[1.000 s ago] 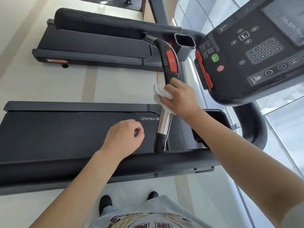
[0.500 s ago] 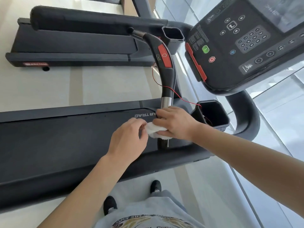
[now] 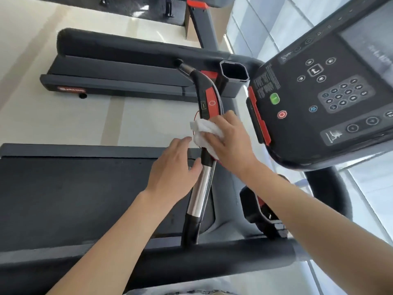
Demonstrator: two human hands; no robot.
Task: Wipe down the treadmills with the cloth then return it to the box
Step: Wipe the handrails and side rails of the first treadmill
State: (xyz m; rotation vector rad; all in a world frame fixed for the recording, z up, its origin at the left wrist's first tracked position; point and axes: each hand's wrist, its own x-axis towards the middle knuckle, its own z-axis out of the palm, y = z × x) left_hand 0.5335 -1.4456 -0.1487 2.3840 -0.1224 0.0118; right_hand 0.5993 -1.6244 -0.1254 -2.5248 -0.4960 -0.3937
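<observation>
Pressing the white cloth (image 3: 205, 135) against the curved black-and-red handlebar (image 3: 207, 107) of the near treadmill (image 3: 85, 199), the right hand (image 3: 229, 141) curls its grip over cloth and bar, just below the red panel. Left hand (image 3: 174, 167) hovers just beside it, fingers relaxed and loose, holding nothing, thumb near the chrome section (image 3: 201, 188). Console (image 3: 319, 92) sits to the right; a second treadmill (image 3: 119, 71) lies beyond on the pale floor (image 3: 63, 120).

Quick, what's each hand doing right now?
Left hand: open, fingers relaxed, holding nothing.
Right hand: pressing the white cloth against the handlebar.
</observation>
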